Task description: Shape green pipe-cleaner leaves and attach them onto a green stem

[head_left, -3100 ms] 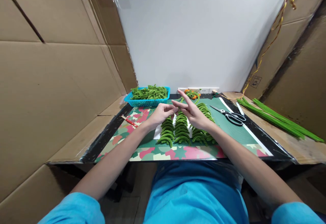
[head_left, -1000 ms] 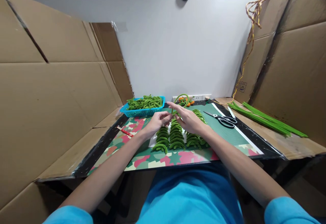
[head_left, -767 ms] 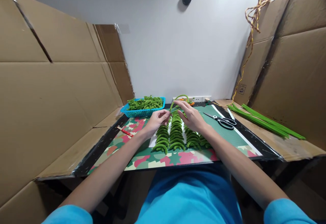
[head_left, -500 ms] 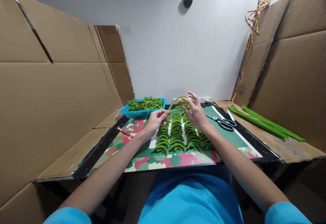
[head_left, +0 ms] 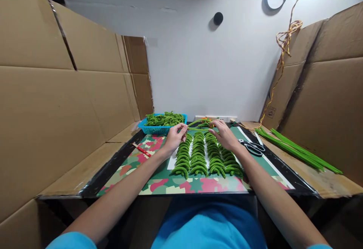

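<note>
My left hand (head_left: 176, 135) pinches a green pipe cleaner (head_left: 195, 122), which stretches rightward as a bent loop above the mat. At the loop's far side is my right hand (head_left: 223, 133), its fingers curled around the strands; the exact contact is small and hard to see. Below both hands, short curved green pipe-cleaner pieces (head_left: 198, 158) lie in several stacked rows on white paper (head_left: 171, 163). Right of my right hand rests a pair of black-handled scissors (head_left: 253, 147).
A blue basket (head_left: 155, 129) heaped with twisted green pieces stands back left. On the patterned mat (head_left: 127, 169) lies a red cutter-like tool (head_left: 141, 150). Long green stems (head_left: 300, 151) lie on the right cardboard. Cardboard walls (head_left: 70, 105) flank both sides; orange items (head_left: 208, 120) sit behind the hands.
My right hand has gone from raised, spread fingers to curled fingers lower at the loop. The loop looks flatter. The camera view has tilted up slightly.
</note>
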Tool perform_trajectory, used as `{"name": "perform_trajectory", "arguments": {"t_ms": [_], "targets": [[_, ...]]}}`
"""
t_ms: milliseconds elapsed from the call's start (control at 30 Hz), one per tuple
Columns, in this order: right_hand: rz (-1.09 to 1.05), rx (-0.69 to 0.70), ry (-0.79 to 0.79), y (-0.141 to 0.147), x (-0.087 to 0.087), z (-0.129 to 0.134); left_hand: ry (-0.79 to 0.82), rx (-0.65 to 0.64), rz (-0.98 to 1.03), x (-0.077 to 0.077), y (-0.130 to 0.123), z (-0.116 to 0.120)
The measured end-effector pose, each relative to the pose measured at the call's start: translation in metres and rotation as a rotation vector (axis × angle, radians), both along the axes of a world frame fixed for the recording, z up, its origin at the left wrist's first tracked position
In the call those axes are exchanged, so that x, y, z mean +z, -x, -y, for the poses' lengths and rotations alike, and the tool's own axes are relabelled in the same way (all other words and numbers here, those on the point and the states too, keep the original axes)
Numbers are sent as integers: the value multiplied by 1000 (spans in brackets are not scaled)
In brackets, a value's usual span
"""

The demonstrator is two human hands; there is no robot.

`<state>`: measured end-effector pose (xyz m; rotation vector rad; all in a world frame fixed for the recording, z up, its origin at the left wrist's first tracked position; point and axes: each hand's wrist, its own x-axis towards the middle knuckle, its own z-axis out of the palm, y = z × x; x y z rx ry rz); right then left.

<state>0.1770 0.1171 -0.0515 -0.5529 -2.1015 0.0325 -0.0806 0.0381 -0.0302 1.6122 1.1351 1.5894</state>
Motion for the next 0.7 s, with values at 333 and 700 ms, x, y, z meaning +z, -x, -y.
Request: {"name": "perform_trajectory", "arguments": {"t_ms": [333, 700], "targets": [[28, -10, -42, -1, 1, 8, -29, 97, -43, -5, 7, -6], [72, -49, -51, 1, 1, 12, -34, 178, -154, -12, 17, -13]]}}
